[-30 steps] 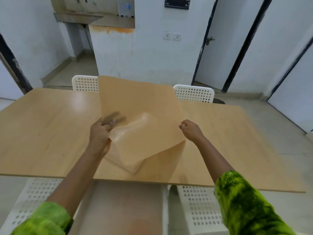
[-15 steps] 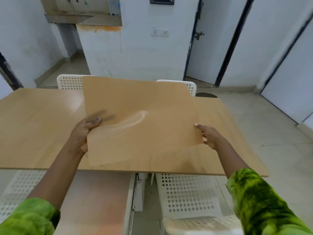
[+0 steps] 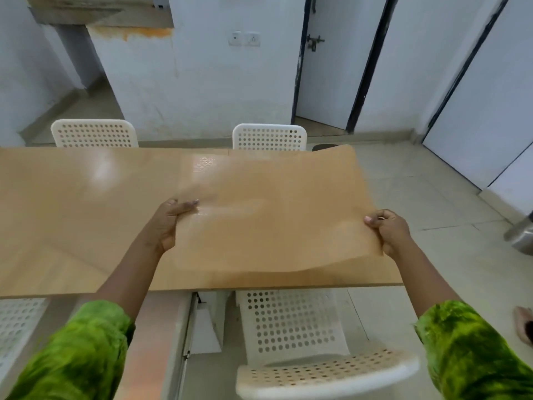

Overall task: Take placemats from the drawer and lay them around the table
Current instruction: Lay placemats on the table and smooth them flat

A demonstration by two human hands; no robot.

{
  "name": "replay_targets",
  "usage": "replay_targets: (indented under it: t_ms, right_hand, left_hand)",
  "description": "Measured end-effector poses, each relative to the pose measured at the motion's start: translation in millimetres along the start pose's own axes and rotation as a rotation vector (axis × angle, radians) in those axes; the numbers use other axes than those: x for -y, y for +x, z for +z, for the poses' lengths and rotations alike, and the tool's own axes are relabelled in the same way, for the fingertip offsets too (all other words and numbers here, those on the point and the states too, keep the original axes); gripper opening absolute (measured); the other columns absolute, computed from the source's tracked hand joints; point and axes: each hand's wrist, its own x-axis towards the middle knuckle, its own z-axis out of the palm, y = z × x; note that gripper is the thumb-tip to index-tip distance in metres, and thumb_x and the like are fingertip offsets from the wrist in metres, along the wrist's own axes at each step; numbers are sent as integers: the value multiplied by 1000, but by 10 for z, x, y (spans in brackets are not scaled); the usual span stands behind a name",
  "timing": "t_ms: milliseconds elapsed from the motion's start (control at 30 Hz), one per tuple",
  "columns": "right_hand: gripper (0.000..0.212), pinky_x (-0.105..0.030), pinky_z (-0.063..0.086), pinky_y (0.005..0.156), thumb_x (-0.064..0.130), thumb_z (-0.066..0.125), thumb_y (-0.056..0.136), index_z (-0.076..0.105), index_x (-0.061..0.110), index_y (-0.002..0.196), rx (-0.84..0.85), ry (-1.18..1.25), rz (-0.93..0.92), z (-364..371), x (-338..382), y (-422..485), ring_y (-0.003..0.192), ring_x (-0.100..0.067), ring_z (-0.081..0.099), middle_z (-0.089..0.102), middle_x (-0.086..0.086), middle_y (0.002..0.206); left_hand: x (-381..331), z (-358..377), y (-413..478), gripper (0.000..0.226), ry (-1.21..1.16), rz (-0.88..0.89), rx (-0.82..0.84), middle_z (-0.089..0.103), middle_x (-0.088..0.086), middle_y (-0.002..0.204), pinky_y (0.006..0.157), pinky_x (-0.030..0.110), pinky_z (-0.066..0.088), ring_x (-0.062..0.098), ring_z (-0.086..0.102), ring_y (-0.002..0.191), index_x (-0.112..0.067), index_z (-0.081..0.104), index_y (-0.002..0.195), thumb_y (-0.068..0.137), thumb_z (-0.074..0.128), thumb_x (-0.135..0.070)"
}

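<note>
I held one tan placemat (image 3: 277,215) flat and low over the right end of the wooden table (image 3: 72,212). My left hand (image 3: 167,223) pinched its left edge with the thumb on top, and my right hand (image 3: 388,232) was closed tight on its right edge (that side stuck out past the table). A white chair (image 3: 294,321) with little holes stood just under the near edge of the table.

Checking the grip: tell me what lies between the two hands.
In the head view, the tan placemat spans the whole stretch: left hand pinches its left edge, right hand its right, above the table.
</note>
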Motion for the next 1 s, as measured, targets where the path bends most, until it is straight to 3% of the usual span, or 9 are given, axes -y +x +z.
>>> replay_targets:
  t_ms: [33, 100, 200, 300, 400, 467, 633, 900, 1000]
  right_hand:
    - [28, -26, 43, 61, -2, 62, 81, 53, 16, 63, -14, -2, 0, -87, -34, 113, 71, -16, 50, 56, -1, 76]
    - [27, -27, 44, 65, -3, 62, 82, 53, 16, 64, -13, -2, 18, -279, -90, 330, 71, -16, 50, 56, -1, 76]
    - [27, -29, 44, 69, -3, 62, 81, 53, 16, 64, -35, -57, 46, -551, -272, 593, 71, -14, 50, 56, 1, 76]
    - [25, -25, 43, 64, -3, 61, 83, 54, 15, 66, -43, -75, 71, -722, -450, 731, 70, -14, 49, 56, 1, 75]
    - [12, -24, 43, 64, -2, 59, 84, 58, 9, 78, -45, -106, 87, -800, -630, 830, 73, -16, 50, 56, 0, 77]
    - [9, -24, 43, 65, -2, 56, 86, 59, 6, 89, -36, -114, 90, -811, -701, 881, 78, -19, 50, 58, -3, 82]
    - [18, -39, 46, 88, 0, 53, 87, 63, 3, 102, -62, -233, 110, -783, -856, 968, 91, -23, 51, 59, -8, 100]
    - [19, -35, 42, 80, 8, 55, 87, 61, -1, 103, -151, -508, 74, -703, -960, 954, 89, -26, 51, 60, -12, 104]
    - [21, -31, 39, 75, 10, 55, 86, 61, 0, 103, -189, -607, 80, -691, -997, 953, 100, -33, 56, 60, -17, 115]
  left_hand:
    - [100, 111, 85, 21, 29, -11, -38, 72, -2, 62, 48, 20, 54, 9, 66, 50, -7, 57, 93, 74, 62, -1]
    - [344, 286, 277, 28, 72, -38, -106, 73, -2, 70, 54, 20, 56, 10, 67, 59, -9, 57, 103, 83, 50, 8]
    - [719, 554, 425, 44, 133, -114, -157, 68, 7, 95, 62, 29, 57, 23, 63, 78, -9, 53, 122, 81, 53, 8]
    - [1059, 760, 500, 41, 217, -138, -317, 65, 11, 100, 70, 36, 54, 25, 59, 79, -10, 56, 119, 82, 54, 8]
    - [1319, 819, 569, 46, 384, -146, -433, 61, 14, 122, 85, 40, 50, 27, 59, 99, -12, 54, 127, 84, 56, 3]
    - [1401, 875, 585, 51, 454, -142, -498, 56, 12, 130, 93, 37, 47, 29, 55, 113, -13, 47, 134, 86, 54, 3]
    - [1512, 916, 646, 57, 563, -113, -538, 40, 12, 146, 100, 25, 32, 24, 37, 135, -8, 33, 143, 89, 47, 7]
    - [1542, 790, 819, 58, 791, -154, -495, 36, 12, 149, 110, 40, 32, 28, 36, 135, -11, 30, 145, 91, 50, -5]
    - [1553, 796, 863, 54, 1009, -185, -460, 38, 17, 144, 101, 40, 37, 33, 41, 128, -6, 33, 142, 91, 50, -10]
